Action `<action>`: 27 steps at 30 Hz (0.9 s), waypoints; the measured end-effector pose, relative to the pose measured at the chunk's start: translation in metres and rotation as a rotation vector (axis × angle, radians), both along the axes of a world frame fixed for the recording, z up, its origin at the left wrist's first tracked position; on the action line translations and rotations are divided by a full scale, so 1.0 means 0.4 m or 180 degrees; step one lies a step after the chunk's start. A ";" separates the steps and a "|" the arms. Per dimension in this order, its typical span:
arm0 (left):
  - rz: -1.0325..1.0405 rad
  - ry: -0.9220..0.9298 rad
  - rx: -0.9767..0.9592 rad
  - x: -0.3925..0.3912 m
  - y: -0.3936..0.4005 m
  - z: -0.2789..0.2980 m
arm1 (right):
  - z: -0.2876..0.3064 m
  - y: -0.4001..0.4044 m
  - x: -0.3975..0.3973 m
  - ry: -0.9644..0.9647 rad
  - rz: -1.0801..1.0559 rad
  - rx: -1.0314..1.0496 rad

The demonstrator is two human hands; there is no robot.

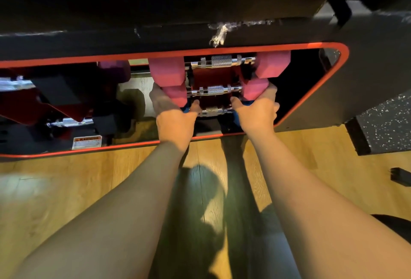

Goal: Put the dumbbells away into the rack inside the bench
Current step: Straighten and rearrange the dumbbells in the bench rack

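Dumbbells are what I am handling here, and I am looking down along both bare forearms into the opening of a black bench (367, 74) edged with a red rim (342, 60). My left hand (175, 120) is cupping the left pink head of the middle dumbbell (216, 90), fingers curling up around it and thumb pointing inward; my right hand (258, 111) is mirroring that on the right pink head, so both hands are clamping the same weight from its two ends. Its chrome knurled handle is lying level and crosswise, left to right, straight ahead of my knuckles, with neither hand nearer than the other. It is sitting in or just at the red rack (213, 76) inside the bench; I cannot tell whether it is fully seated. Directly above it, a larger pink dumbbell (224, 61) is resting on the top tier, parallel. Below, between my thumbs, the handle of a third, blue-ended dumbbell (212, 110) is showing. I judge any push must go straight inward, keeping the bar level, since the heads above and below are crowding it closely. Farther left, a second red rack is holding dark weights, with a warning label (87, 142) beneath. Wooden floor (55, 189) is stretching under my arms.
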State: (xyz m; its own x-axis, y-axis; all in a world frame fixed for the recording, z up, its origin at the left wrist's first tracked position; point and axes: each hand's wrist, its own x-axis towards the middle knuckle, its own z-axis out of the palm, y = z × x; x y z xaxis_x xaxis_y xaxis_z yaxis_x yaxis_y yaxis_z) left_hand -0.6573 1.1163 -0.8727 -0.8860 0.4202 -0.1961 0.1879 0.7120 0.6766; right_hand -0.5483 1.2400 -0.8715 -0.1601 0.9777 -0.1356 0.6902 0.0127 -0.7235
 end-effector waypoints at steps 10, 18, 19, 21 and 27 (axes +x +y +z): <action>-0.0084 0.0069 -0.0353 -0.009 0.005 0.064 | 0.077 -0.023 0.012 0.0846 -0.0194 0.0580; 0.0268 -0.0100 0.1294 -0.004 0.008 0.150 | 0.127 0.021 -0.023 0.1511 0.0004 0.0559; 0.0294 -0.0230 0.1372 -0.013 0.004 0.133 | 0.132 0.021 -0.021 0.1533 0.0058 0.0541; 0.0347 -0.0293 0.1458 -0.023 0.000 0.122 | 0.131 0.024 -0.016 0.1555 0.0194 0.0569; 0.0142 0.0555 0.1489 0.005 0.010 0.173 | 0.101 0.037 -0.019 0.1595 0.0110 0.0316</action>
State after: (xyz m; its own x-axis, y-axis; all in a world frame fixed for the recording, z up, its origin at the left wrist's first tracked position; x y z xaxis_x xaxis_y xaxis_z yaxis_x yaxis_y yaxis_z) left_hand -0.6553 1.1202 -0.8034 -0.9080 0.3886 0.1568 0.3027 0.3496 0.8866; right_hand -0.5561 1.2546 -0.8311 -0.2142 0.9750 0.0592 0.2568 0.1147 -0.9596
